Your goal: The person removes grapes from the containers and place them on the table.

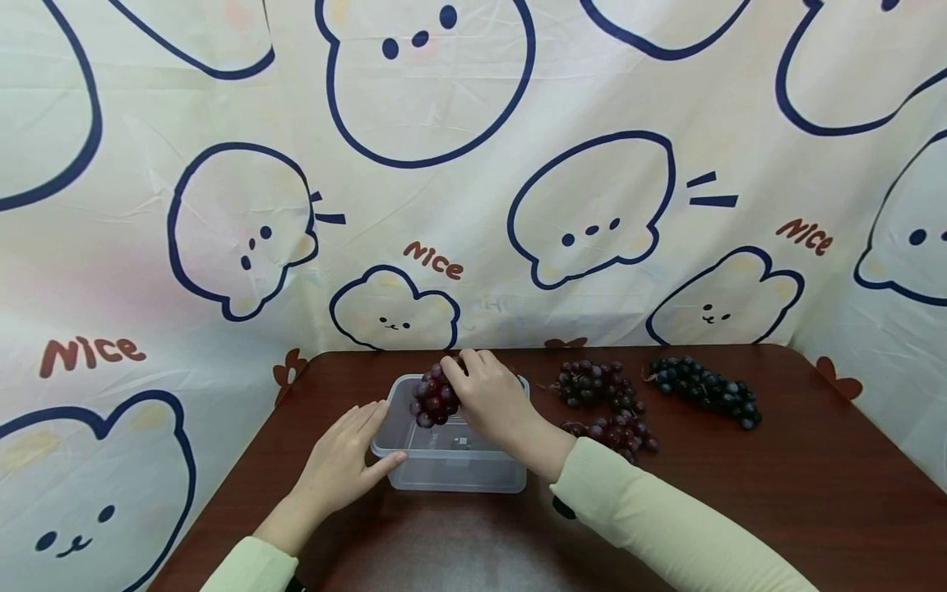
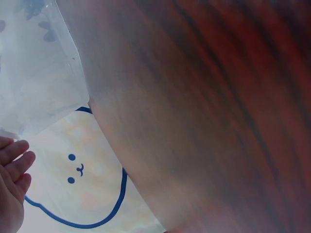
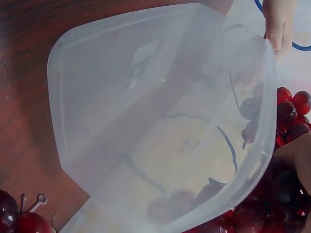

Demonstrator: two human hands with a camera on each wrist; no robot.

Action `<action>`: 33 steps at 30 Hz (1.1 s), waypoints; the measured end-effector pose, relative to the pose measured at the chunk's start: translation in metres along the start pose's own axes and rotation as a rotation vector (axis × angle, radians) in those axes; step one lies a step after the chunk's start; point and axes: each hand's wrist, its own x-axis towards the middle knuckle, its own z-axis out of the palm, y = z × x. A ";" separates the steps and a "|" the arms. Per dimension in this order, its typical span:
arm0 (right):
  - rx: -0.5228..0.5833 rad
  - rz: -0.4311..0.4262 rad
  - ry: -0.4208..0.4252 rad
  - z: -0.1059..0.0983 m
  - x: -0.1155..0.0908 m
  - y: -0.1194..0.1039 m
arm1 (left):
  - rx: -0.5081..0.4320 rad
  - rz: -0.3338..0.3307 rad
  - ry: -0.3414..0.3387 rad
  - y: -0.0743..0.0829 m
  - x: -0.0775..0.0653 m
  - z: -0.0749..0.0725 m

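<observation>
A clear plastic box (image 1: pixel 459 474) stands uncovered on the table. My right hand (image 1: pixel 494 404) grips a bunch of red grapes (image 1: pixel 434 398) from above, and the bunch hangs over the box's left half. In the right wrist view these grapes (image 3: pixel 287 112) show past the box's rim, with part of my right hand (image 3: pixel 297 158) at the frame edge. At the box's left side, my left hand (image 1: pixel 342 462) touches the rim with straight fingers, its thumb by the front left corner. The left wrist view catches only some fingers of that hand (image 2: pixel 12 187) beside the translucent box (image 2: pixel 39 77).
Right of the box lie a dark red bunch of grapes (image 1: pixel 589 383) and another red bunch (image 1: pixel 620 432), partly behind the right forearm. Farther right is a black bunch (image 1: pixel 703 390). A printed cloth (image 1: pixel 488 205) hangs behind the brown table (image 1: pixel 747 485).
</observation>
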 end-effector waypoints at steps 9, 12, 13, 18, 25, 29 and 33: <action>-0.081 -0.066 0.034 0.000 0.000 0.001 | 0.007 0.002 0.005 0.000 0.001 0.001; -0.098 -0.081 0.040 -0.001 0.000 0.002 | 0.007 0.005 0.005 0.000 0.001 0.002; -0.104 -0.084 0.040 -0.001 0.000 0.003 | 0.007 0.006 0.005 0.000 0.001 0.002; -0.123 -0.096 0.054 -0.002 0.000 0.005 | 0.005 0.010 0.010 0.000 0.001 0.002; -0.143 -0.117 0.094 -0.007 0.002 0.008 | 0.014 0.019 0.020 0.000 0.001 0.002; -0.159 -0.123 0.103 -0.009 0.003 0.009 | 0.015 0.021 0.022 -0.001 0.001 0.002; -0.179 -0.123 0.097 -0.012 0.001 0.011 | 0.010 0.016 0.019 0.000 0.000 0.001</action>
